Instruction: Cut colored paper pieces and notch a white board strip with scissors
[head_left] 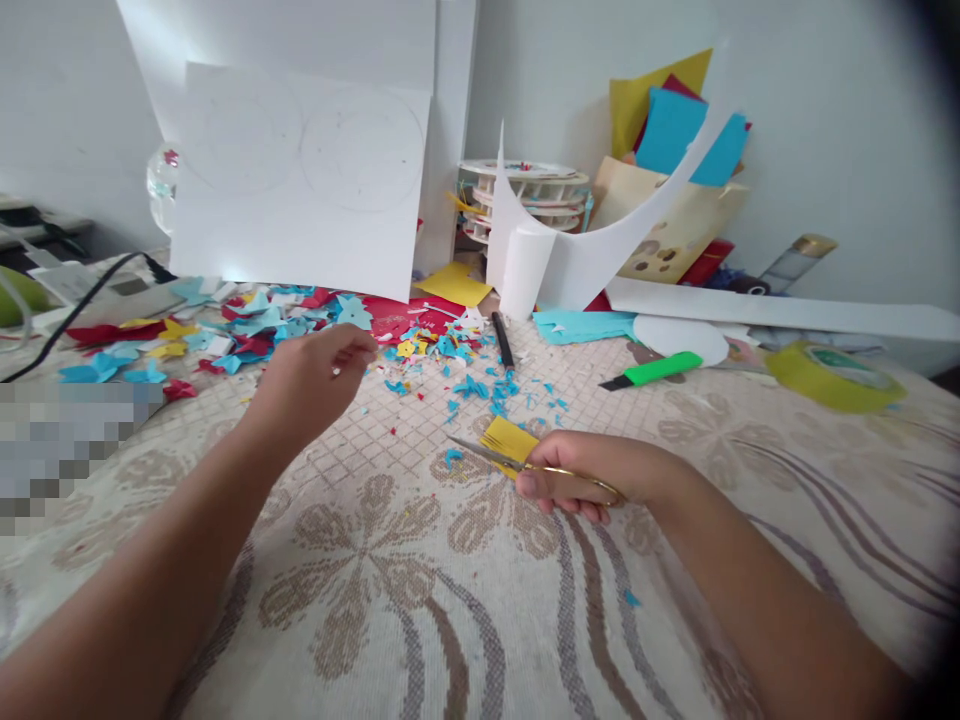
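My right hand (pixel 574 475) grips a pair of scissors (pixel 480 452) with gold-coloured handles, the blades pointing left and nearly together. Just behind the blades is a small yellow paper piece (pixel 516 435) with thin slits along one edge. Whether it lies on the cloth or is held by the fingers, I cannot tell. My left hand (pixel 315 385) hovers by the heap of cut paper shapes (pixel 262 325) in blue, red, yellow and white. Its fingers are curled together, and anything between them is too small to make out.
Blue paper scraps (pixel 480 388) litter the patterned tablecloth (pixel 360 620). A black pen (pixel 502 342), a green cutter knife (pixel 652 372) and a yellow tape roll (pixel 836 375) lie behind my right hand. White sheets (pixel 300 190) and a bag of coloured paper (pixel 667 215) stand against the wall.
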